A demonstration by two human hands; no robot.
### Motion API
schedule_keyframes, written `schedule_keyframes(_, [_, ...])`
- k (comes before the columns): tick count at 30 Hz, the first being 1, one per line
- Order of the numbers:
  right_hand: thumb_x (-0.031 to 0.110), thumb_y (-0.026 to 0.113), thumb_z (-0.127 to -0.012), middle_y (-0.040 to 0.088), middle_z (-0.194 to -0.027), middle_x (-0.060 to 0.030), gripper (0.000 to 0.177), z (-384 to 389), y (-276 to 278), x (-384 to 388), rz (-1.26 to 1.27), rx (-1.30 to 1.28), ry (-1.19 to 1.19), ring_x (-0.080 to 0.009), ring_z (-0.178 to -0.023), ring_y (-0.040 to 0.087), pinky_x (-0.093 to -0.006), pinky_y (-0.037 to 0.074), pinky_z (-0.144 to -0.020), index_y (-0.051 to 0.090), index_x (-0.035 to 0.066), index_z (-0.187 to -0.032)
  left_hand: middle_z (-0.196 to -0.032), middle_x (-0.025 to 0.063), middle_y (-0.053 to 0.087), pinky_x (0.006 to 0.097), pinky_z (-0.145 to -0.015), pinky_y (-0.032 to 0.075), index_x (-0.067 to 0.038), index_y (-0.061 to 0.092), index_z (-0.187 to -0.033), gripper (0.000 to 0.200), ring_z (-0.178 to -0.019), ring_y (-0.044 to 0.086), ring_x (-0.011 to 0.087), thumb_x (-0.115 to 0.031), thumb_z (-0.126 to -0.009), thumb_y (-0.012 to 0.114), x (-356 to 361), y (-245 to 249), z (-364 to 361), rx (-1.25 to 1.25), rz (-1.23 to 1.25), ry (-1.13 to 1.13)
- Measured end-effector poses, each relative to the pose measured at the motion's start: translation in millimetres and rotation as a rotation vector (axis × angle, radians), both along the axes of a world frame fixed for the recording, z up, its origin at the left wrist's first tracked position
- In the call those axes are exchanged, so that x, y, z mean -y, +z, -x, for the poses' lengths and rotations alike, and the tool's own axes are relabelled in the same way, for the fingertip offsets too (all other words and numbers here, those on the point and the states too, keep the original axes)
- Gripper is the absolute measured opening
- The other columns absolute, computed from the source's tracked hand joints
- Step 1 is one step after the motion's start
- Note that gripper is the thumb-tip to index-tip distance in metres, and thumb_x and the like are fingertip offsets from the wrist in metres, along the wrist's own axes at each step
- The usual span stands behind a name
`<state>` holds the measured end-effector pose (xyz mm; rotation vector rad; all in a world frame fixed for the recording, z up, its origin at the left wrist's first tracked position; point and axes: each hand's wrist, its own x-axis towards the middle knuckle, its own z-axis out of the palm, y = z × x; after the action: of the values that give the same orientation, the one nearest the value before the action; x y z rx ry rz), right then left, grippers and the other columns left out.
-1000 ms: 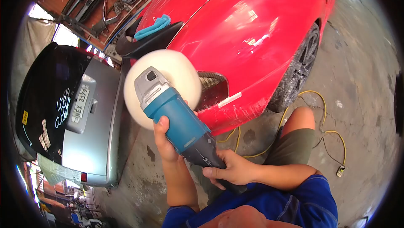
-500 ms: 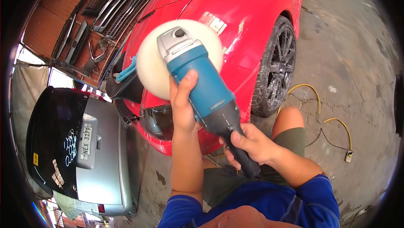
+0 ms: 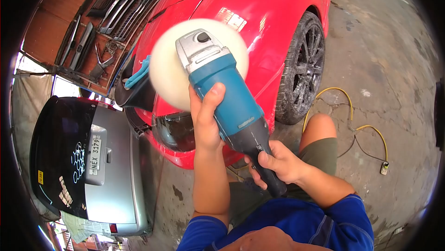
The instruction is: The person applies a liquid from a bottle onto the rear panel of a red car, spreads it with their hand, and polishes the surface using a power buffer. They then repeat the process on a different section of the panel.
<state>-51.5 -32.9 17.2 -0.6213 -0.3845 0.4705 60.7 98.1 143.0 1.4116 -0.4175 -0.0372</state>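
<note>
Both my hands are on a teal and black polisher (image 3: 225,94) with a silver head. My left hand (image 3: 207,116) wraps round its teal body, thumb on top. The rear black handle is gripped by my right hand (image 3: 280,161). A round cream polishing pad (image 3: 167,65), its edge smooth and slightly blurred, sits under the head. It overlaps the front fender and hood of a red car (image 3: 259,61) in this view. Just below the pad shows the dark headlight (image 3: 175,132), partly covered by my left forearm.
A blue cloth (image 3: 137,76) lies by the car's front. A silver tailgate (image 3: 113,158) with a plate stands at left. Grilles and trim (image 3: 127,7) lie at upper left. The front wheel (image 3: 303,68) is near my knee; a yellow cord (image 3: 351,107) runs over the floor.
The polisher and both hands have shifted slightly to the right in the view, with the pad still over the red panel. My grip is the same.
</note>
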Motion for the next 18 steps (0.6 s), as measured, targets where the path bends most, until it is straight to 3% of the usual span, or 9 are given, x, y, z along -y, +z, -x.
schedule_keyframes(4, [0.063,0.071,-0.102,0.07,-0.078,-0.0146,0.065,6.2,-1.1,-11.4,0.012,0.014,0.055,-0.0202,-0.061,0.068,-0.0322,0.053,-0.057,0.06,0.001,-0.12,-0.117,0.0178,0.067,0.0342,-0.075,0.063,-0.001,0.046,-0.148,0.06,-0.092,0.072,0.0213,-0.027,-0.1,0.071,-24.3,-6.0,14.4,-0.021,0.024,0.036])
schedule_keyframes(7, [0.047,0.066,-0.11,0.068,-0.078,-0.0088,0.046,11.5,-1.4,-21.5,0.01,0.019,0.088,-0.0165,-0.061,0.066,-0.0303,0.051,-0.055,0.059,0.002,-0.119,-0.119,0.0179,0.067,0.035,-0.077,0.063,-0.001,0.045,-0.15,0.062,-0.094,0.072,0.0219,-0.026,-0.099,0.07,-42.2,-12.1,22.4,-0.005,0.052,0.06])
schedule_keyframes(9, [0.043,0.067,-0.111,0.068,-0.078,-0.0086,0.043,12.6,-1.3,-28.2,0.045,0.029,0.109,-0.016,-0.062,0.066,-0.0304,0.051,-0.056,0.059,0.002,-0.117,-0.12,0.0177,0.066,0.0359,-0.078,0.063,-0.001,0.044,-0.151,0.064,-0.096,0.072,0.0222,-0.025,-0.098,0.07,-52.8,-15.1,28.2,-0.002,0.083,0.078])
schedule_keyframes(10, [0.041,0.067,-0.111,0.068,-0.078,-0.0085,0.041,13.0,-1.6,-31.9,0.062,0.034,0.121,-0.0158,-0.063,0.066,-0.0305,0.051,-0.056,0.059,0.002,-0.117,-0.116,0.0189,0.069,0.0379,-0.077,0.065,0.002,0.048,-0.147,0.063,-0.092,0.074,0.0241,-0.033,-0.099,0.069,-57.1,-15.9,31.0,0.024,0.045,0.123])
schedule_keyframes(13, [0.057,0.074,-0.102,0.07,-0.082,-0.012,0.061,14.4,-6.4,-44.9,0.084,0.043,0.153,-0.0175,-0.064,0.067,-0.0304,0.052,-0.057,0.062,0.001,-0.12,-0.109,0.0216,0.073,0.0427,-0.076,0.069,0.007,0.057,-0.138,0.07,-0.088,0.078,0.0286,-0.05,-0.099,0.067,-73.5,-20.7,36.9,0.059,-0.028,0.2])
schedule_keyframes(16, [0.055,0.075,-0.102,0.07,-0.081,-0.0114,0.059,16.0,-8.1,-57.4,0.114,0.034,0.172,-0.0171,-0.065,0.067,-0.0304,0.052,-0.058,0.062,0.0,-0.12,-0.116,0.0229,0.072,0.0446,-0.077,0.069,0.009,0.056,-0.141,0.077,-0.095,0.078,0.0301,-0.053,-0.098,0.068,-99.3,-29.6,40.7,0.031,-0.013,0.193])
schedule_keyframes(18, [0.041,0.072,-0.107,0.069,-0.08,-0.0088,0.043,17.0,-5.3,-64.9,0.114,0.033,0.187,-0.0152,-0.064,0.066,-0.0306,0.051,-0.057,0.061,0.0,-0.113,-0.121,0.0235,0.072,0.0451,-0.078,0.069,0.01,0.055,-0.143,0.081,-0.1,0.078,0.0309,-0.055,-0.097,0.068,-109.0,-31.0,45.3,0.034,0.002,0.22])
